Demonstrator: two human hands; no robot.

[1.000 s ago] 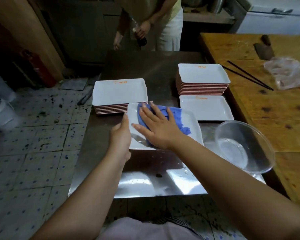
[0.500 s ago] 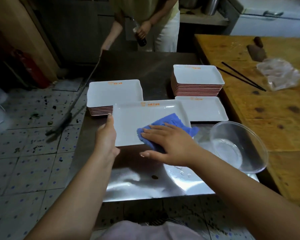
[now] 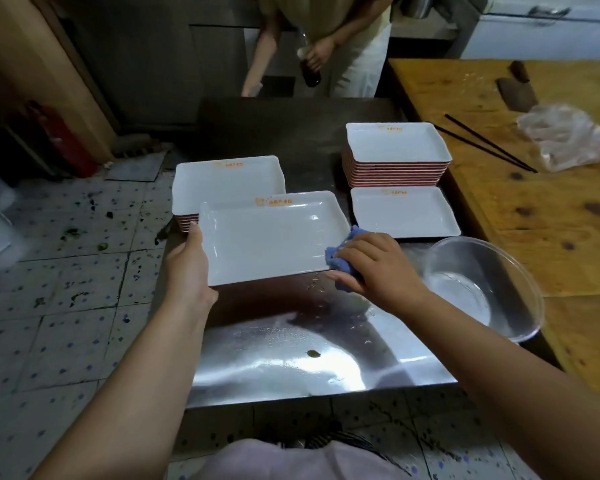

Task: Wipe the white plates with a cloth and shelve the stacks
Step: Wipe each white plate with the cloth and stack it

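- Plate (image 3: 271, 237) in work: white, rectangular, held just above steel table (image 3: 291, 358), tilted a little, near edge lower; its far-left corner overlaps the left stack in view.
- L hand (image 3: 187, 268): grips plate's left short edge, thumb up along the rim; fingers go underneath, not seen.
- R hand (image 3: 371, 265): fingers curled round blue cloth (image 3: 340, 254), pressing it to plate's right near corner; cloth is bunched, mostly covered by the hand.
- Left stack (image 3: 222, 178): a few plates, far-left of table, partly behind the held plate.
- Right stack (image 3: 395, 157): taller, about ten plates, at far-right; red-brown undersides show at the edges.
- Single plate (image 3: 404, 211): lies flat just in front of right stack, near the cloth hand but apart from it.
- Bowl (image 3: 478, 285): clear, at table's right edge, just beside R hand; seems to hold some water.
- Progress (judgement): wiping step under way, mid-task. Which stack is wiped and which is waiting can't be told. Shelving not begun; all stacks are on the table, no shelf in view.
- Left to do, prob.: finish this plate, set it on a stack, wipe the rest, carry stacks off.
- Hard to see: orange print on the plates too small to read; plate's underside and L fingers hidden; water drops on table near cloth, faint.
- Cut off: second person (image 3: 329, 39) at far end, seen torso down only, holding a dark bottle (image 3: 309, 69).
- Wood bench (image 3: 551, 202) at right: cleaver, chopsticks, crumpled plastic; not part of the task.
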